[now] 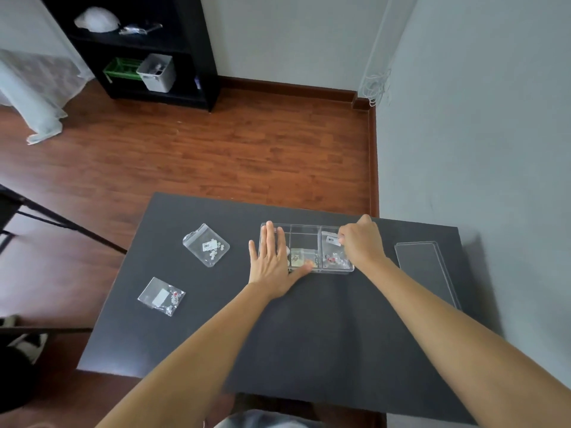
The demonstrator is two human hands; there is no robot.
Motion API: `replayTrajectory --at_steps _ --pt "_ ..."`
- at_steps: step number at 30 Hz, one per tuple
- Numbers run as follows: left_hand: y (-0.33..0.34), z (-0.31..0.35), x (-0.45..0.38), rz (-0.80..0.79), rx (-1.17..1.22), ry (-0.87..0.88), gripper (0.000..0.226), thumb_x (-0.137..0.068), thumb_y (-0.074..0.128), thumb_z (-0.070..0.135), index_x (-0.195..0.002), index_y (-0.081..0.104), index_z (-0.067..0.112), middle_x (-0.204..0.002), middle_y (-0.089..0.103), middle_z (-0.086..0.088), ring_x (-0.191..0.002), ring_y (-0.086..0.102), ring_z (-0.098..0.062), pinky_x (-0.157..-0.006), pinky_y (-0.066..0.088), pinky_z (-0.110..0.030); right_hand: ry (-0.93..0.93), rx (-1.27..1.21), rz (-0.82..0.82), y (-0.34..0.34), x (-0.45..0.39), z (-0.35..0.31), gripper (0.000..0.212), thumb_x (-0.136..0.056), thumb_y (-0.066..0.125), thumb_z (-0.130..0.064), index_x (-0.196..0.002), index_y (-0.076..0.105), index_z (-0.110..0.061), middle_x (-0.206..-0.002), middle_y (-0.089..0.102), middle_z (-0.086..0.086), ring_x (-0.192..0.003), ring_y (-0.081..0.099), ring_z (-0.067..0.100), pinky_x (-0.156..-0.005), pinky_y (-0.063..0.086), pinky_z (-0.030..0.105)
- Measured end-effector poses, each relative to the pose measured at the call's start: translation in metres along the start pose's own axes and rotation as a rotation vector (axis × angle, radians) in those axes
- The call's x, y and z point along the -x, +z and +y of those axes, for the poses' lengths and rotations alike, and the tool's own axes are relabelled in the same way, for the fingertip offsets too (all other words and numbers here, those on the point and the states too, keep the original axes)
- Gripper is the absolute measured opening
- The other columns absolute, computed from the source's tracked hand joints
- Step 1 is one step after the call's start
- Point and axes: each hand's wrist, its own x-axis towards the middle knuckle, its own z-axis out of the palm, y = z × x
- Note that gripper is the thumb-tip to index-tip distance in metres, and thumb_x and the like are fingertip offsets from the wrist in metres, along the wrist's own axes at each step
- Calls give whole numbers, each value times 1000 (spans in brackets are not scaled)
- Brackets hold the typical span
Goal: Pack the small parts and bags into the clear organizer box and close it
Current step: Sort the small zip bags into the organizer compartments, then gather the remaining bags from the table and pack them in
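Observation:
The clear organizer box (304,230) stands open on the dark table (309,335), divided into compartments. My left hand (272,264) lies flat with spread fingers over the box's left end, thumb along its front edge. My right hand (361,240) reaches into the right compartment, fingers pinched on a small clear bag (332,242) with a white label. Small parts and a yellowish bag (301,257) lie in the middle compartment. Two more clear zip bags rest on the table to the left: one (206,244) farther away, one (161,296) nearer. The clear lid (425,270) lies right of the box.
The table's right side runs close to a grey wall (479,134). A black shelf unit (148,50) with bins stands across the wooden floor. Black chair frames (46,217) are to the left of the table.

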Motion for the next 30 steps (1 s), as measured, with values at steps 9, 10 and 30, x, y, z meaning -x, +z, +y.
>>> replayTrajectory --at_steps 9,10,30 --pt "2 2 0 5 -2 4 110 -78 22 84 -150 -11 9 -158 -24 -15 -144 -28 -28 -116 -8 -57 -50 197 5 23 4 -2 19 -79 67 1 -91 67 -14 -83 73 5 -93 51 26 -78 43 35" --pt "2 2 -1 3 -4 5 109 -78 23 84 -150 -11 9 -158 -23 -15 -144 -28 -28 -116 -8 -58 -44 177 39 24 6 0 23 -80 67 -1 -99 66 -14 -90 73 4 -95 52 27 -79 43 35" --pt "-33 -136 82 395 317 -321 61 -96 49 34 -149 23 19 -160 13 -7 -149 6 -28 -120 14 -47 -321 -252 207 -24 -24 -115 21 -87 64 -11 -108 67 -13 -105 65 5 -102 57 28 -90 41 40"
